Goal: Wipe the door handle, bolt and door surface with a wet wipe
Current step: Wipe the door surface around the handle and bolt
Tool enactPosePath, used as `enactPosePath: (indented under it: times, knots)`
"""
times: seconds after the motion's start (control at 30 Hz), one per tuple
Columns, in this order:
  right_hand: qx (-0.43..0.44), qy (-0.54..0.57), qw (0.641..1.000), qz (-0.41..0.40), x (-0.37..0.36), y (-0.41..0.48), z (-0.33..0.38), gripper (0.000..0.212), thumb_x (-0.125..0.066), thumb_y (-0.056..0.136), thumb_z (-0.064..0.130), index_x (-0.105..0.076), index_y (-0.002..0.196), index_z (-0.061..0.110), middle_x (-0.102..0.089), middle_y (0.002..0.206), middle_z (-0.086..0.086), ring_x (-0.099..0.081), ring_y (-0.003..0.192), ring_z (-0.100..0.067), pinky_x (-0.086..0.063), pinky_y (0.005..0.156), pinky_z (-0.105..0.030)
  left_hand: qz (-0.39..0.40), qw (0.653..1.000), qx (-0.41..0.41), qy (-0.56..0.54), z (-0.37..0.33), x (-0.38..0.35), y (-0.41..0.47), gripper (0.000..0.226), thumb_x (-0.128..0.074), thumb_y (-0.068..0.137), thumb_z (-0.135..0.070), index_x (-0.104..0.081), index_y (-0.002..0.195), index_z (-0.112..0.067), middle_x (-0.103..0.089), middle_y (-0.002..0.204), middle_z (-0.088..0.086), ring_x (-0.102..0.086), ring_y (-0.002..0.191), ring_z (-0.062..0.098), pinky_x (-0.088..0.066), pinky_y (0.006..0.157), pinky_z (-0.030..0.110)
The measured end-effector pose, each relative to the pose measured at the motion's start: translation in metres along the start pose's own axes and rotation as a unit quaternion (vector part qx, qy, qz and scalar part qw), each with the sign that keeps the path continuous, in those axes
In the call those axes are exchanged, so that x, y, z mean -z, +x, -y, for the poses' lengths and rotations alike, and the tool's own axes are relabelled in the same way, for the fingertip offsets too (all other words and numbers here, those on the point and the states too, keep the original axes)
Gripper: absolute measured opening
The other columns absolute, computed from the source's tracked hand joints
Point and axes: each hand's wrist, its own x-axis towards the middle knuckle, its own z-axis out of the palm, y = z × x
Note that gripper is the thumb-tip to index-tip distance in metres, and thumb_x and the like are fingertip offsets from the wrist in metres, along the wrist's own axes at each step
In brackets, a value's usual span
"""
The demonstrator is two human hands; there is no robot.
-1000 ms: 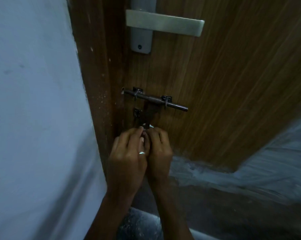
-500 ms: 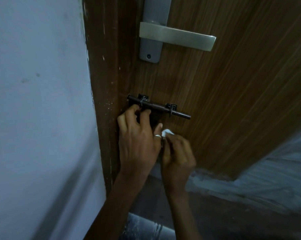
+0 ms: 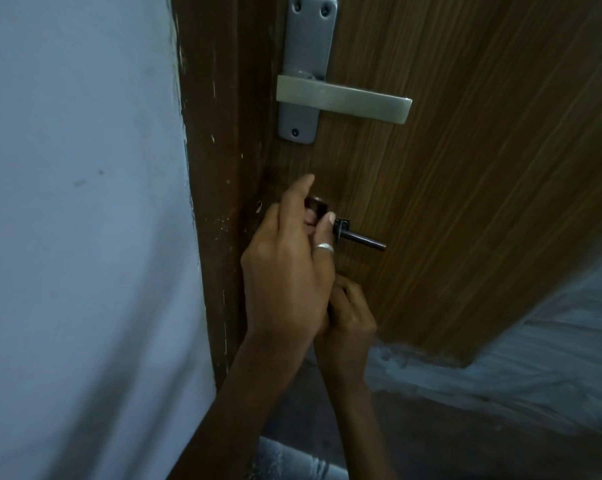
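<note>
Likely a home doorway, dim, wood-grain door (image 3: 465, 168), lever handle (image 3: 344, 102), painted wall (image 3: 77, 202)

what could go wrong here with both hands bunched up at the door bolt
The left hand grips the dark metal sliding bolt by its raised flap; skin could get pinched if the rod slides.
The right hand is curled partly under the left, no wipe visible, so wiping there may be blind.
The silver lever handle juts out just above; a rising hand could knock it.
</note>
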Motion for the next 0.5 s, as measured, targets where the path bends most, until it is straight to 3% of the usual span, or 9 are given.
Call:
enactPosePath:
  times: [0.17, 0.3, 0.5]
  knots:
    - [0.005, -0.026, 1.000, 0.004, 0.001, 0.002, 0.000, 0.018, -0.072, 0.086, -0.006, -0.075, 0.103, 0.001, -0.068, 0.101, -0.007, -0.063, 0.093, -0.008, -0.047, 0.088, -0.013, 0.006, 1.000, -0.013, 0.001, 0.005, -0.018, 0.029, 0.044, -0.061, 0.097, -0.022, -0.050, 0.138, -0.012, -0.062, 0.108, 0.001, -0.063, 0.095, 0.013, -0.059, 0.078, 0.038]
    - [0.005, -0.017, 1.000, -0.001, 0.001, 0.004, 0.002, 0.017, -0.064, 0.092, 0.002, -0.075, 0.104, 0.002, -0.068, 0.102, -0.006, -0.062, 0.097, -0.005, -0.046, 0.090, -0.013, 0.006, 0.999, -0.037, 0.020, 0.010, -0.022, 0.034, 0.035, -0.062, 0.096, -0.019, -0.058, 0.130, -0.009, -0.064, 0.110, 0.006, -0.065, 0.096, 0.015, -0.060, 0.077, 0.038]
    - [-0.013, -0.012, 1.000, -0.008, -0.002, 0.005, 0.005, 0.014, -0.070, 0.090, -0.001, -0.074, 0.102, 0.002, -0.066, 0.100, -0.006, -0.059, 0.093, -0.003, -0.047, 0.085, -0.013, 0.006, 0.999, -0.043, 0.006, 0.030, -0.017, 0.014, 0.030, -0.059, 0.099, -0.014, -0.060, 0.129, -0.008, -0.065, 0.113, 0.005, -0.064, 0.101, 0.011, -0.059, 0.082, 0.031]
